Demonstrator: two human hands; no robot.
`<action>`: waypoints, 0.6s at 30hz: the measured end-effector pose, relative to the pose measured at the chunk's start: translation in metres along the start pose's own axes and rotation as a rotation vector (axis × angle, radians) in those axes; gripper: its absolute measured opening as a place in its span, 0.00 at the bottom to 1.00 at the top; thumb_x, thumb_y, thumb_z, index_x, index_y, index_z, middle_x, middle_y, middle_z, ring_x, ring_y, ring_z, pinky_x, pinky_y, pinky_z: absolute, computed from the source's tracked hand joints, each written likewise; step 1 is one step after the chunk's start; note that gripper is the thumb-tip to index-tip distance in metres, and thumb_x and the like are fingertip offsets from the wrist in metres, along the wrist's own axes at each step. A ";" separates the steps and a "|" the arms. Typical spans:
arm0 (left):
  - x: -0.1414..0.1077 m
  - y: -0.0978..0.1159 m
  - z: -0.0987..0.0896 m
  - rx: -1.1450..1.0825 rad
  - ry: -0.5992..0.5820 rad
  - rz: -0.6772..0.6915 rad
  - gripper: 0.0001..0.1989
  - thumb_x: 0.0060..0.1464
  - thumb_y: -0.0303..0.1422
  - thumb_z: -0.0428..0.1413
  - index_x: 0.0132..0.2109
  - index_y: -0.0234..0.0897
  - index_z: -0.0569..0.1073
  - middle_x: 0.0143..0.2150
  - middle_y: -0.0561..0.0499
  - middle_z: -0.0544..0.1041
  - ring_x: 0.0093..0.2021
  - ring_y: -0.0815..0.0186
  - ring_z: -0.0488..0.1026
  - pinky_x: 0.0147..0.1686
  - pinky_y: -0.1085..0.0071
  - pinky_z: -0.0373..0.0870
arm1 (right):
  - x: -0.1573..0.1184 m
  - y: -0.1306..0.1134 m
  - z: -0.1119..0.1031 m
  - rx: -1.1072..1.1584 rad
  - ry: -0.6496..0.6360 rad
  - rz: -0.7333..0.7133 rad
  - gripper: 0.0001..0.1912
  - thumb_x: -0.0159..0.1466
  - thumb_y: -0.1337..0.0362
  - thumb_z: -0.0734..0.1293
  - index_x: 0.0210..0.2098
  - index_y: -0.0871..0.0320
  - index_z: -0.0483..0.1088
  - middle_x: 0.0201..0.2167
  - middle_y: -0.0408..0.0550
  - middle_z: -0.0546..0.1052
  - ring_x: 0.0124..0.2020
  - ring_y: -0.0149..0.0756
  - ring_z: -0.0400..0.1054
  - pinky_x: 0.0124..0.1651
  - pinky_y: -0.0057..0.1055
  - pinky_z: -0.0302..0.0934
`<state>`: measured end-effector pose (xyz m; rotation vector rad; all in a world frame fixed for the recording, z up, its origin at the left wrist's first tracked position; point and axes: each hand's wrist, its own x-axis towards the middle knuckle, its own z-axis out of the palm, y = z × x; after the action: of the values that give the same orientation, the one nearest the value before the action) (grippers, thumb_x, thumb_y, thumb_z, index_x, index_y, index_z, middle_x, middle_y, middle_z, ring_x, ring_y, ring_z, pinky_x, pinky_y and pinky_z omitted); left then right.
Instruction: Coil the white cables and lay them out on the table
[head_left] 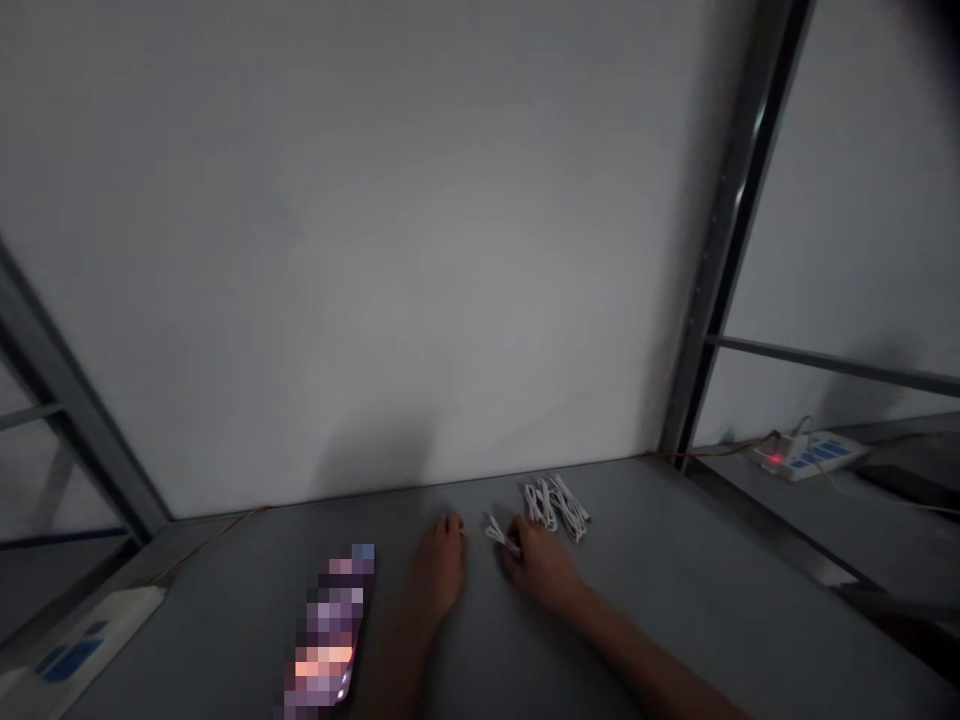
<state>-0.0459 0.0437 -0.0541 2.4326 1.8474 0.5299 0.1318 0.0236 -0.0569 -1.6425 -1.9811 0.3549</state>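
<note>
Your left hand lies palm down on a grey table, its fingers close together and narrow, holding nothing. Just to its right, your right hand is also narrow, with its fingertips pressed down on a short white cable. The cable's end pokes out toward your left hand, so it looks pinched, though your fingers hide the exact grip. Just ahead of your right hand lies a bundle of white cables, loosely looped and apart from the short one, seemingly placed within easy reach. Left of your left hand, a blurred-out phone lies at an angle, probably set aside to leave your hands room. Farther left, a power strip sits at the table's edge. Well beyond your right hand, past the table's far corner, a second power strip shows a red light.
</note>
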 end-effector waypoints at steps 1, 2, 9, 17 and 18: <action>0.000 -0.001 -0.002 -0.039 0.012 0.022 0.12 0.62 0.28 0.41 0.45 0.34 0.69 0.44 0.44 0.74 0.45 0.61 0.70 0.46 0.67 0.63 | 0.000 0.001 0.000 0.009 0.009 0.017 0.09 0.59 0.66 0.65 0.40 0.62 0.70 0.36 0.54 0.77 0.38 0.40 0.70 0.38 0.28 0.55; 0.000 -0.001 -0.004 -0.056 0.013 0.037 0.12 0.62 0.28 0.41 0.43 0.34 0.69 0.43 0.44 0.74 0.44 0.62 0.71 0.45 0.68 0.64 | 0.000 0.001 0.001 0.012 0.016 0.017 0.10 0.59 0.65 0.65 0.39 0.62 0.70 0.35 0.54 0.77 0.37 0.40 0.70 0.37 0.28 0.55; -0.002 0.010 -0.020 -0.032 0.161 0.016 0.11 0.60 0.27 0.43 0.36 0.37 0.70 0.37 0.46 0.75 0.40 0.61 0.72 0.42 0.68 0.64 | 0.000 0.003 0.005 0.060 -0.021 -0.023 0.12 0.63 0.59 0.63 0.32 0.62 0.73 0.30 0.53 0.77 0.32 0.40 0.70 0.32 0.29 0.52; -0.006 0.034 -0.018 -0.237 0.085 -0.162 0.16 0.60 0.33 0.45 0.30 0.35 0.74 0.28 0.47 0.77 0.30 0.63 0.73 0.31 0.71 0.60 | -0.003 0.006 0.017 0.137 0.053 0.053 0.02 0.53 0.69 0.66 0.25 0.60 0.67 0.24 0.49 0.74 0.26 0.37 0.66 0.28 0.28 0.49; -0.006 0.038 -0.015 -0.275 0.047 -0.173 0.19 0.60 0.35 0.45 0.27 0.35 0.74 0.26 0.46 0.77 0.29 0.63 0.73 0.30 0.70 0.59 | -0.003 0.006 0.018 0.166 0.071 0.046 0.03 0.53 0.68 0.66 0.24 0.59 0.66 0.22 0.48 0.73 0.25 0.36 0.65 0.28 0.28 0.49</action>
<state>-0.0164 0.0242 -0.0324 2.0815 1.8386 0.7753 0.1274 0.0245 -0.0754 -1.5759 -1.8134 0.4585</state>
